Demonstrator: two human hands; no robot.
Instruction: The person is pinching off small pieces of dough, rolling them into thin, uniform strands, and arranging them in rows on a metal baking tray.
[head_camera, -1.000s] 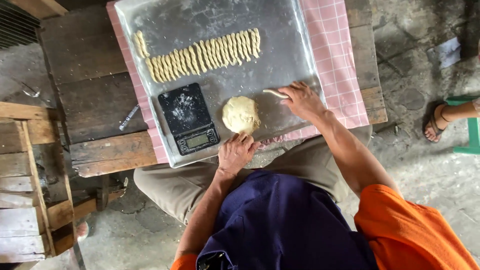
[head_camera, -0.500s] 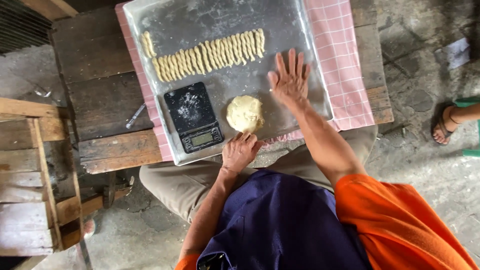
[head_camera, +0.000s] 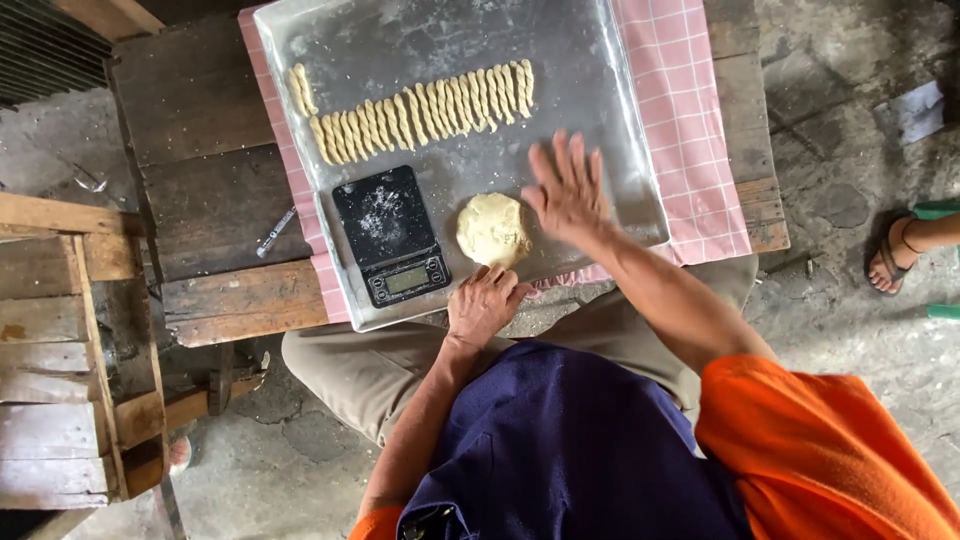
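Note:
A metal tray (head_camera: 620, 60) lies on a wooden table over a pink checked cloth (head_camera: 690, 120). Across its far part runs a row of several twisted dough sticks (head_camera: 420, 110). A round dough ball (head_camera: 492, 230) sits near the front, beside a black floured kitchen scale (head_camera: 392, 235). My right hand (head_camera: 568, 190) lies flat on the tray just right of the ball, fingers spread; whatever is under the palm is hidden. My left hand (head_camera: 480, 305) rests on the tray's near rim below the ball, fingers curled.
A small metal tool (head_camera: 272, 232) lies on the bare dark table (head_camera: 200, 120) left of the tray. A wooden crate (head_camera: 60, 340) stands at the left. Another person's sandalled foot (head_camera: 895, 255) is on the concrete floor at the right.
A second ago my right hand pinched a thin dough strip right of the ball. It then went flat with spread fingers farther up the tray, and has now slid back toward me. My left hand stayed.

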